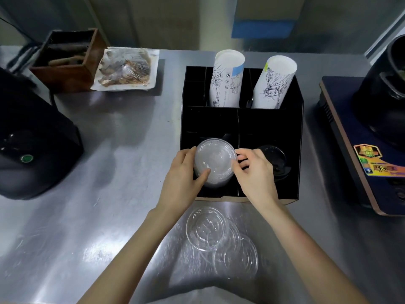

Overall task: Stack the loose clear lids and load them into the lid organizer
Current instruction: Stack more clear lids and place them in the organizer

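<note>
A stack of clear lids (215, 160) sits in the front left compartment of the black lid organizer (293, 137). My left hand (183, 174) grips the stack's left side, thumb on top. My right hand (255, 172) pinches the stack's right edge with thumb and forefinger. Several loose clear lids (208, 228) lie overlapping on the steel counter just in front of the organizer, between my forearms. Black lids (275, 159) fill the front right compartment.
Two sleeves of white paper cups (226, 79) stand in the organizer's rear slots. A black machine (32, 145) stands at left, a wooden box (68, 60) and a wrapped tray (126, 70) at back left. An appliance on a blue base (368, 150) is at right.
</note>
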The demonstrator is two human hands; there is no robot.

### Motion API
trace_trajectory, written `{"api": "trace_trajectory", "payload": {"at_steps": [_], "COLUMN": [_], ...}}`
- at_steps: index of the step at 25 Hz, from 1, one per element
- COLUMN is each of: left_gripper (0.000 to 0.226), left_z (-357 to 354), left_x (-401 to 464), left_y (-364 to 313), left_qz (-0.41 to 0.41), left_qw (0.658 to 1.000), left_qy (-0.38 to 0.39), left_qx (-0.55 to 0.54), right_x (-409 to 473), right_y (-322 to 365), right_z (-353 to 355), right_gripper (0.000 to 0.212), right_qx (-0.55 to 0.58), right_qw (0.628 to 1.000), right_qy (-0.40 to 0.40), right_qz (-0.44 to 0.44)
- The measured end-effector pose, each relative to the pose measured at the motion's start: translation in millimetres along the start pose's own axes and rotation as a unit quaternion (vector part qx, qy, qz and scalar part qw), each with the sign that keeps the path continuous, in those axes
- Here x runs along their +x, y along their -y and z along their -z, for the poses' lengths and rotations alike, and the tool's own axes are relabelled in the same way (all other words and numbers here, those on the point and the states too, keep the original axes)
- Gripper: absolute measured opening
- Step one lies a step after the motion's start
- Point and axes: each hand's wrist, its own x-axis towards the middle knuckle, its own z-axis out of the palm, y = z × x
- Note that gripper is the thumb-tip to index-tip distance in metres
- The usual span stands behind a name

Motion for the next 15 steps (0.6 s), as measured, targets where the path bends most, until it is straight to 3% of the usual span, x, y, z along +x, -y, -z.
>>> {"api": "trace_trajectory", "payload": {"at_steps": [15], "left_gripper": [0.062], "left_z": [-3.6], "left_x": [3.9], "left_y": [-1.6], "left_qz": [-0.025], "left_qw": [0.993], "left_qy": [0.016], "left_qx": [0.115], "right_x": [5.4], "right_y": [-1.7], "right_z": [-5.0], "right_gripper": [0.031], "right_qx": [-0.111], "right_qw": [0.993], "right_qy": [0.038], "right_qz": [0.024]}}
